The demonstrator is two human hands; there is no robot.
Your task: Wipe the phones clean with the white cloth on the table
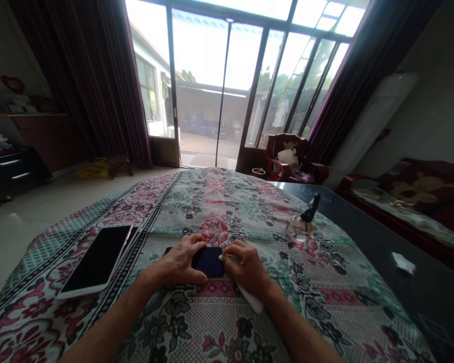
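A dark blue phone (209,261) lies flat on the flowered tablecloth in front of me. My left hand (183,259) grips its left part, thumb along the near edge and fingers over the far edge. At the phone's right end, my right hand (245,264) is closed on a white tissue (251,299), whose tip pokes out by the fingers and touches or nearly touches the phone. The tissue's tail hangs out under the palm. Left of my hands rests a white-framed tablet (96,260), its screen black, with another flat device partly hidden beneath it.
A clear spray bottle (301,228) with a black nozzle stands right of my hands on the patterned tablecloth (215,322). A crumpled white tissue (403,263) lies on the dark table surface at right. A wooden chair (287,151) and glass doors are beyond.
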